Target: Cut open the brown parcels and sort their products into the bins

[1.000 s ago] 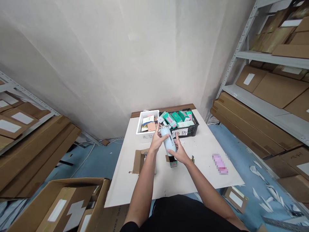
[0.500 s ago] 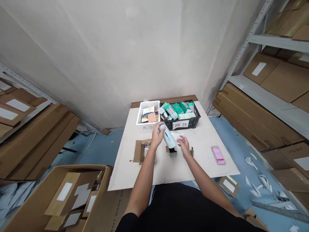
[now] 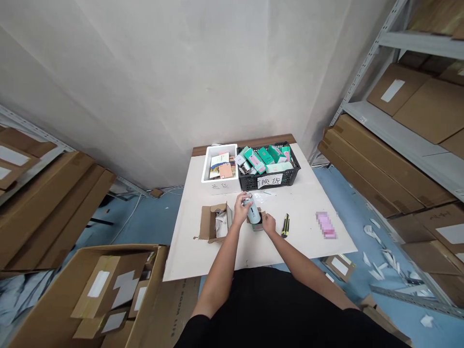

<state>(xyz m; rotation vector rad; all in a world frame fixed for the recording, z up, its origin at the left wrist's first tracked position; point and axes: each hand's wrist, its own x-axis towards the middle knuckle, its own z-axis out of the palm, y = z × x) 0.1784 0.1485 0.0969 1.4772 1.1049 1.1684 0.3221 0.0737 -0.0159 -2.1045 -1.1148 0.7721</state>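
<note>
My left hand (image 3: 241, 210) grips the upper end of a pale blue bottle (image 3: 253, 212), which points down into a small open carton (image 3: 258, 224) on the white table (image 3: 304, 203). My right hand (image 3: 268, 224) is closed around that carton at its right side. An opened brown cardboard box (image 3: 213, 223) with white packing inside lies just left of my left hand. A black and yellow utility knife (image 3: 285, 225) lies on the table right of my right hand.
At the table's far edge stand a white bin (image 3: 208, 167) of small boxes and a black basket (image 3: 275, 180) of green boxes with a label. A pink blurred item (image 3: 325, 224) lies at right. Cardboard boxes (image 3: 108, 295) stand at lower left; shelves with cartons line both sides.
The bottle was held up in both hands, then my right hand let go. Now my left hand has lowered it toward the small carton and my right hand has closed on the carton.
</note>
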